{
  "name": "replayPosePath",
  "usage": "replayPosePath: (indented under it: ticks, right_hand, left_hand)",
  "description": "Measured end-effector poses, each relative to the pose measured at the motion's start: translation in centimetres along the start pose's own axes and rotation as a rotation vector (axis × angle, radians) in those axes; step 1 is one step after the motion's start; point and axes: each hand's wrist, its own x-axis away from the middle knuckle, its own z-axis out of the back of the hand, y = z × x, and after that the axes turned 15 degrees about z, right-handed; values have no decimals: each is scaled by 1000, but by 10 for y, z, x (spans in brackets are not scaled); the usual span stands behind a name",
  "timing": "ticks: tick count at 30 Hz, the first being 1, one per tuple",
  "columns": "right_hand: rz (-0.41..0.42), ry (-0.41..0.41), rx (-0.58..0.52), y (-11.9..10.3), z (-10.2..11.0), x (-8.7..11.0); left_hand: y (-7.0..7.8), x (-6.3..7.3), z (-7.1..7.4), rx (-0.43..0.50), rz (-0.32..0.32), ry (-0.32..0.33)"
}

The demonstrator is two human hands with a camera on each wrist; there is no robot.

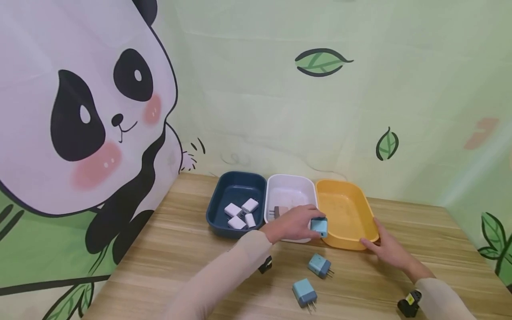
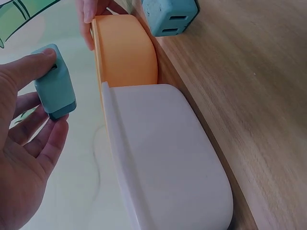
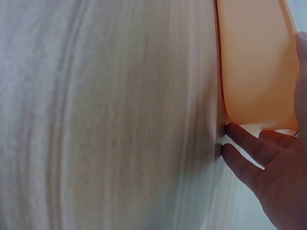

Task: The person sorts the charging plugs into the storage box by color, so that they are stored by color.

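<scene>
My left hand (image 1: 294, 222) pinches a light-blue plug charger (image 1: 319, 226) between thumb and fingers. In the head view it overlaps the seam between the white tray (image 1: 290, 180) and the yellow tray (image 1: 344, 244). The left wrist view shows this charger's darker blue end facing down. At the yellow tray's near right corner, my right hand (image 1: 392, 251) holds the tray, thumb at the front and fingers along the side. Two more light-blue chargers, one nearer the trays (image 1: 319, 265) and one closer to me (image 1: 304, 292), lie on the table with metal prongs showing.
A navy tray (image 1: 210, 218) on the left holds several white chargers (image 1: 237, 222). Inside the white tray lies a brownish charger (image 1: 281, 211), partly behind my left hand. The three trays stand side by side on the wooden table (image 1: 168, 249), before a panda-printed cloth backdrop (image 1: 248, 89).
</scene>
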Motion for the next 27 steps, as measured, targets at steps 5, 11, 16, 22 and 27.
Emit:
replayPosePath:
  ticks: [5,11,16,22,27]
  right_hand:
    - [11,3,-3,2,-1,0]
    - [18,11,10,3,1,-1]
    - [24,11,8,4,2,-2]
    - [36,16,3,3,0,-1]
    - [32,16,0,4,-2,0]
  left_hand:
    - [2,-6,-3,5,11,-4]
    - [3,-13,-6,-5,20,7]
    - [5,-18,-10,-1,53,5]
    - [5,-23,-16,20,83,6]
    - [5,-28,-22,27,90,1]
